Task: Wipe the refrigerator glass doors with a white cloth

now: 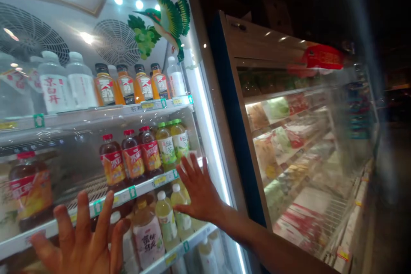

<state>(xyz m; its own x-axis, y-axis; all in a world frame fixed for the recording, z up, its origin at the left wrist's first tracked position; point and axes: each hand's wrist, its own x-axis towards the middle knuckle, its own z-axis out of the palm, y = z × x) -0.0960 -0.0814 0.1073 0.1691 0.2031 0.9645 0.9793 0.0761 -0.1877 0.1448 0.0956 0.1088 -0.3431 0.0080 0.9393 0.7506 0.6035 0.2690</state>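
Note:
Both of my hands are raised before the glass door (73, 150) of a lit drinks fridge. At the lower left, my left hand (85, 239) has its fingers spread and holds nothing. My right hand (201, 195) is also spread and empty, near the right side of the door. Whether either palm touches the glass, I cannot tell. Nearest to the right hand are green tea bottles (167, 145) with green caps and pale yellow bottles (167, 218). Red-capped tea bottles (133, 154) stand on the middle shelf, and a large red-labelled bottle (30, 192) is further left.
The top shelf carries white-capped clear bottles (53, 83) and orange drinks (143, 83). A bird sticker (168, 19) decorates the upper door. To the right stands an open-front chiller (289, 145) with packaged goods, past a dark blue side panel (236, 124). The far right is dark and blurred.

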